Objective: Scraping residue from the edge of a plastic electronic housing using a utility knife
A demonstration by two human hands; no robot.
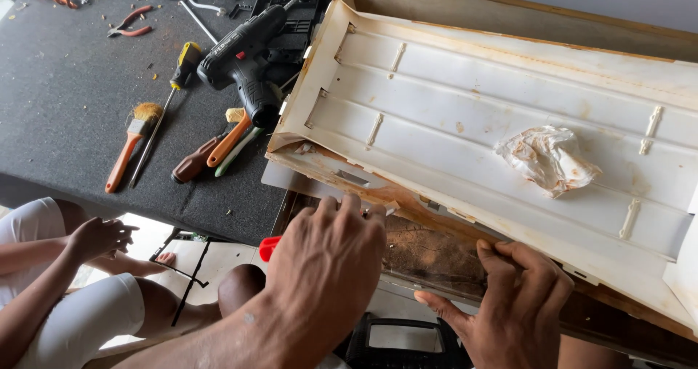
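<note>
a dark felt-topped counter [65,85] spreads beyond the fingers, strewn with a black drill [243,53], screwdrivers and a brush [134,140]. just past both hands lies a long white panel [465,114], rust-stained, ribbed, tilted over a brown tray; it looks stiff but thin and light, likely brittle at its corroded near edge, best taken along that rim. a crumpled rag [547,158] rests on it. left hand [327,267] fingers curl on the edge; right hand [520,303] fingers spread loosely, perhaps touching it.

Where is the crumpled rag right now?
In the head view, the crumpled rag lies right of centre on the stained white panel, beyond the right hand.
</note>
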